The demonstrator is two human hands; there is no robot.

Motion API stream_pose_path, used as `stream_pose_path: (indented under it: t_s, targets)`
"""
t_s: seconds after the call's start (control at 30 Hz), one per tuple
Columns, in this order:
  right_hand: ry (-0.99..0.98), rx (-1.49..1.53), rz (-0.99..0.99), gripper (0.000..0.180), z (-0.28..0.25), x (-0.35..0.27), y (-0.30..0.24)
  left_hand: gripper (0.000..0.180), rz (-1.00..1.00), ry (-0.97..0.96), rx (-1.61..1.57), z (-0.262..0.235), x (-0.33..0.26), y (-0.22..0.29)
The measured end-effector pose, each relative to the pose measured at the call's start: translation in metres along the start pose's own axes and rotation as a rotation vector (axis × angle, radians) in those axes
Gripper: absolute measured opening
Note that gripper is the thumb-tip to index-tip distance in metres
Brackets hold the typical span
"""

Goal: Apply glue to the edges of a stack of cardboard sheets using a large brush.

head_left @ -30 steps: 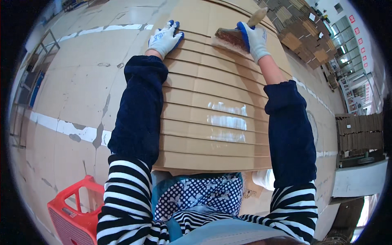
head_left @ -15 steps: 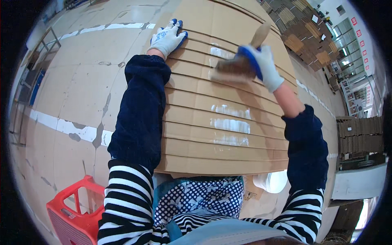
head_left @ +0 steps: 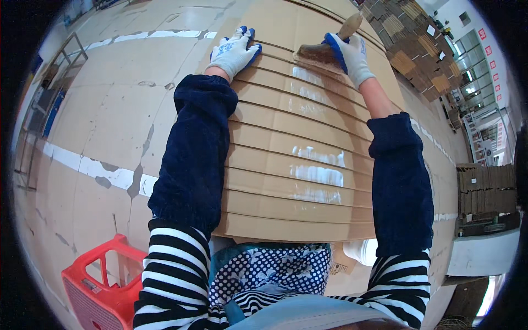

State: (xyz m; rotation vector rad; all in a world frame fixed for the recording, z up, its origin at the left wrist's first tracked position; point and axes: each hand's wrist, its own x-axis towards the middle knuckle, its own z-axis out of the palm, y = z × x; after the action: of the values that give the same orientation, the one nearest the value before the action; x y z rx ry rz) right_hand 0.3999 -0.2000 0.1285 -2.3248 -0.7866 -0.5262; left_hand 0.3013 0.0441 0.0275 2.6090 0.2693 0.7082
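Note:
Overlapping brown cardboard sheets lie stepped in front of me, their edges forming rows. My left hand, in a white glove with blue fingertips, rests flat with fingers spread on the left side of the upper rows. In my right hand, gloved alike, is a wide brush with a wooden handle, gripped near the bristle head. Its bristles touch the sheets at the upper rows. Wet, whitish glue streaks shine on several middle rows, with fainter ones just below the brush.
A red plastic stool stands at the lower left. A white bucket is partly hidden behind the sheets' near edge and my right arm. Stacked cardboard rises at the far right, with another stack lower down. A metal-framed table stands at the left.
My right hand has moved the brush farther up the sheets, to higher rows, and new wet streaks show below it. My left hand stays flat in about the same place.

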Motion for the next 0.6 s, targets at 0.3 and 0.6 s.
stream_pose_path:
  t_s: [0.3,0.6]
  targets:
    - [0.126,-0.176,-0.163,0.042,0.005,0.007,-0.003,0.056,-0.003,0.001,0.006,0.003,0.001,-0.003]
    - [-0.37,0.184,0.084,0.036,-0.036,-0.147,-0.063,0.056,-0.003,0.012,0.035,0.007,0.003,-0.014]
